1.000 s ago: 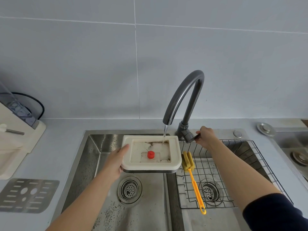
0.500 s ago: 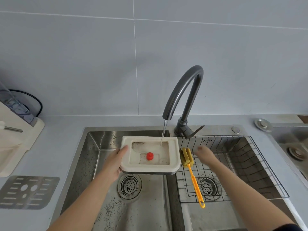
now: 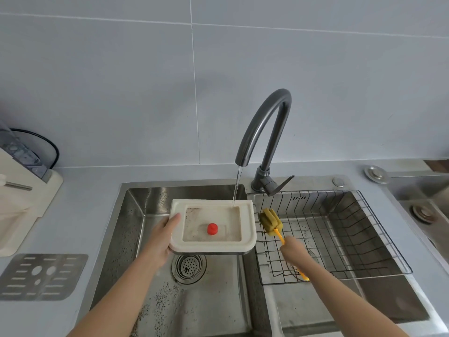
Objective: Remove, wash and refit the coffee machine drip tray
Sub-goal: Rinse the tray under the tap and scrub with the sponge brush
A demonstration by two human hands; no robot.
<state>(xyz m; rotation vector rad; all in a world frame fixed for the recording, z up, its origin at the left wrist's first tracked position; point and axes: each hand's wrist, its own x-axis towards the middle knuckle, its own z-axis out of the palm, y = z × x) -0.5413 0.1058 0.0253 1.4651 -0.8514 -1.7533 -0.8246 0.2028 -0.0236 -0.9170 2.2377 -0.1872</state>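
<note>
My left hand (image 3: 161,239) grips the left edge of the cream drip tray (image 3: 247,222) and holds it level over the left sink basin (image 3: 136,215). A red float (image 3: 212,228) stands in the tray's stained well. Water runs from the dark faucet (image 3: 262,127) onto the tray's back right corner. My right hand (image 3: 292,249) is closed around the orange handle of the sponge brush (image 3: 271,221), whose yellow-green head sits just right of the tray, over the wire rack (image 3: 340,229).
The metal drip grate (image 3: 40,276) lies on the counter at the left. The coffee machine (image 3: 17,195) stands at the far left edge. A strainer drain (image 3: 189,265) sits below the tray. A second sink (image 3: 422,210) is at the far right.
My right hand left the faucet lever, came down to the rack and took hold of the brush handle. The tray stays under the running water.
</note>
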